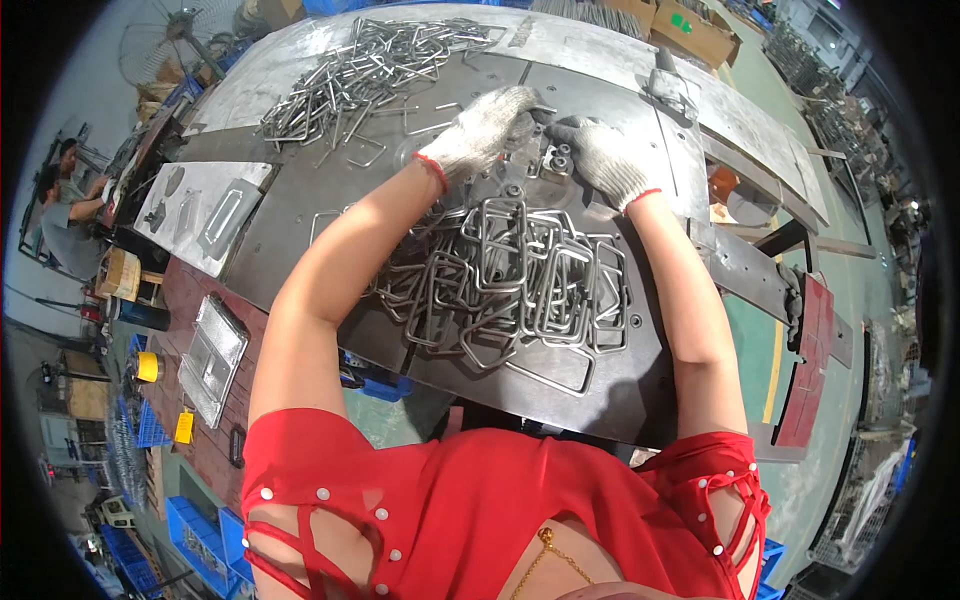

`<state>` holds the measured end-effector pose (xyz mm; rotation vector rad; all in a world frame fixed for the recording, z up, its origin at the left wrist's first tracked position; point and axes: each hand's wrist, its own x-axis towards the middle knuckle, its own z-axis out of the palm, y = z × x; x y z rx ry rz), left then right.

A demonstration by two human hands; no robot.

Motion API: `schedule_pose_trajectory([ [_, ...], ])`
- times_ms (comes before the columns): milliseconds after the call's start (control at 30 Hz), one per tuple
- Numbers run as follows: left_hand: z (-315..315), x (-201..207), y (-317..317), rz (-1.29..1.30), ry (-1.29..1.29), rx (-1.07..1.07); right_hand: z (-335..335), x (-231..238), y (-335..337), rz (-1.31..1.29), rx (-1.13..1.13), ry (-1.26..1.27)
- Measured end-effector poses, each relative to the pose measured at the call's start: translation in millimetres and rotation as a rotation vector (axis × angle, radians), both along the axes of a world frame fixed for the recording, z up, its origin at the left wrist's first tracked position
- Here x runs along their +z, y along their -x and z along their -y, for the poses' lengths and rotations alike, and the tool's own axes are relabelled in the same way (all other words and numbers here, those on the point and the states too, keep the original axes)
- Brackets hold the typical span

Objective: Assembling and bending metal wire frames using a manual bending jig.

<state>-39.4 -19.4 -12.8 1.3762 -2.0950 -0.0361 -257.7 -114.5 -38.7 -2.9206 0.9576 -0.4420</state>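
Observation:
My left hand (490, 132), in a white knit glove with a red cuff, reaches to the far middle of the dark metal table. Its fingers are closed, and a short end of metal rod (545, 108) shows at the fingertips. My right hand (607, 160), gloved alike, curls beside a small bolted metal fixture (557, 162); its darkened fingertips are bent in, and what they grip is hidden. Nearer to me lies a heap of bent rod frames (520, 275), mostly rounded rectangles. Farther left is a pile of U-shaped rods (365, 75), with a few loose ones near my left wrist.
Left of the table is a pale metal plate (205, 215) with flat parts on it. A silver tray (213, 360) and a yellow roll (148, 367) sit on a reddish surface. Blue crates (200, 540) stand low left. Cardboard boxes (695, 30) are behind. Two people (70, 215) sit far left.

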Motion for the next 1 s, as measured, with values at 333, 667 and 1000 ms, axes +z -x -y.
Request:
schedule_pose_trajectory([
  [333, 15, 10, -10, -0.143, 0.243, -0.111, 0, 2, 1, 0.084, 0.008, -0.077],
  [667, -118, 49, -143, 0.005, -0.098, 0.649, -6, 8, 2, 0.113, 0.002, -0.058],
  [1000, -172, -49, -188, 0.157, 0.023, 0.65, 52, 12, -30, 0.056, 0.052, -0.195],
])
